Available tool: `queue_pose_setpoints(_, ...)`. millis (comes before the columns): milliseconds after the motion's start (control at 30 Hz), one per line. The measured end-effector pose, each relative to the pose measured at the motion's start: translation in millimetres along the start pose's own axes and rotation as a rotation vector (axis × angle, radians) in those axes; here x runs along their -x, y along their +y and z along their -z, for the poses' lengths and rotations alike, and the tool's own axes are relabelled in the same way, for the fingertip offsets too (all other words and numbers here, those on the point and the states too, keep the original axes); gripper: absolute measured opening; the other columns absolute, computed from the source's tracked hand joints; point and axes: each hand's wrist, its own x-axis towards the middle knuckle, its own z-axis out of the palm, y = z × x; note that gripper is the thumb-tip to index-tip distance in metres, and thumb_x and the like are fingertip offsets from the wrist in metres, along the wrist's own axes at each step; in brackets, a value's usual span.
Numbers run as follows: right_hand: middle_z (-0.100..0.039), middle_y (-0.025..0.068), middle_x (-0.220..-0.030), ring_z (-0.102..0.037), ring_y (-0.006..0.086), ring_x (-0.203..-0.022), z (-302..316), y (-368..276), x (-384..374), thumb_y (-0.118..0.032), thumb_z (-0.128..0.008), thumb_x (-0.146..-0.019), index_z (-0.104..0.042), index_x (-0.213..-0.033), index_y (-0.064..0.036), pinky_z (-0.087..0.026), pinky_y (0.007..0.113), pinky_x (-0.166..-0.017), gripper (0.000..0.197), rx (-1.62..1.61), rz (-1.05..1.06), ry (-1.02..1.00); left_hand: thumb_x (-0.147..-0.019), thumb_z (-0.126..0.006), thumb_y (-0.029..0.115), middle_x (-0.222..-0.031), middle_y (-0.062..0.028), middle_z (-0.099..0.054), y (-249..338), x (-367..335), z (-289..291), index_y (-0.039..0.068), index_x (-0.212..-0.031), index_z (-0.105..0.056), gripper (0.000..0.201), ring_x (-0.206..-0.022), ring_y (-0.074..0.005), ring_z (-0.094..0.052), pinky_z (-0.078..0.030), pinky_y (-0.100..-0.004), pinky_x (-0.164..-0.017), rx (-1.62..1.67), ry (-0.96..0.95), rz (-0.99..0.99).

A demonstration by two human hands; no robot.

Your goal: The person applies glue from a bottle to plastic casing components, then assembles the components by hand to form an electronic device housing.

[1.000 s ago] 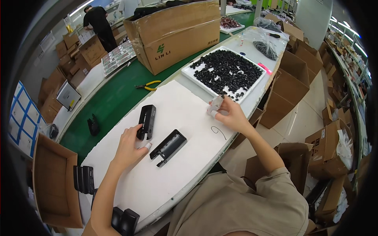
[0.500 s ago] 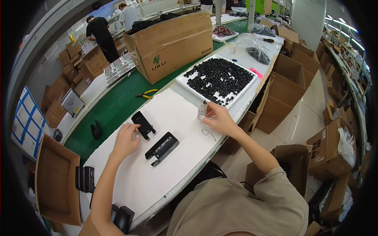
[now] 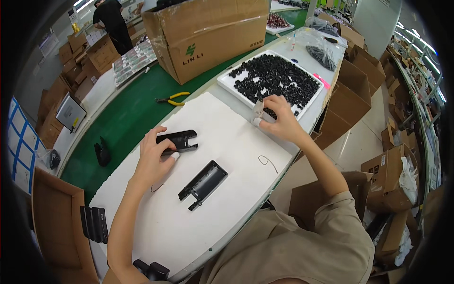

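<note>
My left hand rests on a flat black plastic housing lying on the white table, its fingers over the near end. A second black housing, open side up, lies a little nearer to me, untouched. My right hand is at the front edge of a white tray heaped with several small black parts. Its fingers pinch a small pale piece, possibly clear plastic; a white cot covers one fingertip.
A big cardboard box stands on the green belt behind the table, with yellow-handled pliers beside it. Black parts are stacked at the table's left end. Open cartons crowd the right. A person in black works far off.
My left hand has turned the far housing from upright to lying crosswise and slid it right. My right hand has moved up to the tray's front edge with the pale piece.
</note>
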Motion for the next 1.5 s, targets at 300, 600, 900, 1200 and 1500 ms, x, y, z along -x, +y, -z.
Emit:
queue_pose_setpoints(300, -0.054, 0.0042, -0.101, -0.045, 0.0234, -0.096, -0.1, -4.2, -4.0, -0.024, -0.07, -0.064, -0.062, -0.091, -0.0061, -0.03, 0.037, -0.083, 0.034, 0.012, -0.039, -0.026, -0.063, -0.06, 0.004, -0.116, -0.0133, -0.047, 10.8, -3.5, -19.5, 0.004, -0.091, -0.056, 0.028, -0.1, -0.0319, -0.046, -0.038, -0.0367, -0.088, 0.131, 0.039, 0.047)
queue_pose_setpoints(600, -0.053, 0.0065, -0.104, -0.045, 0.0243, -0.098, -0.7, -1.1, -3.4, -0.024, -0.067, -0.064, -0.061, -0.09, -0.0049, -0.031, 0.037, -0.082, 0.033, 0.081, -0.109, -0.041, -0.06, -0.07, 0.014, -0.091, -0.0117, -0.054, 5.0, -12.0, -34.6, 0.004, -0.111, -0.048, 0.056, -0.083, -0.0273, -0.051, -0.038, -0.0361, -0.074, 0.064, 0.237, -0.229)
queue_pose_setpoints(900, -0.052, 0.0075, -0.106, -0.045, 0.0243, -0.1, 5.2, -5.3, 0.1, -0.023, -0.067, -0.06, -0.058, -0.098, -0.0025, -0.03, 0.036, -0.083, 0.043, 0.104, -0.091, -0.078, -0.059, -0.071, 0.018, -0.089, -0.0129, -0.055, 5.2, -16.5, -35.0, 0.002, -0.112, -0.047, 0.06, -0.08, -0.0281, -0.051, -0.04, -0.0369, -0.07, -0.005, 0.226, -0.287)
queue_pose_setpoints(1200, -0.049, 0.0131, -0.113, -0.048, 0.0292, -0.107, 40.8, 14.2, -6.2, -0.005, -0.056, -0.065, -0.055, -0.107, -0.001, -0.039, 0.034, -0.091, 0.042, -0.229, -0.107, -0.127, -0.058, -0.071, 0.024, -0.087, -0.01, -0.052, -0.4, -14.9, -39.4, 0.0, -0.105, -0.053, 0.056, -0.08, -0.0262, -0.049, -0.038, -0.0355, -0.069, -0.088, 0.278, -0.205)
queue_pose_setpoints(1500, -0.052, 0.0137, -0.094, -0.053, 0.0283, -0.091, 39.4, 42.5, -26.0, -0.008, -0.063, -0.072, -0.062, -0.097, 0.0001, -0.044, 0.034, -0.081, 0.026, 0.143, -0.164, -0.215, -0.056, -0.071, 0.025, -0.087, -0.0097, -0.052, 1.0, -16.2, -39.4, 0.001, -0.103, -0.054, 0.055, -0.081, -0.026, -0.048, -0.038, -0.0353, -0.07, -0.078, 0.238, -0.19)
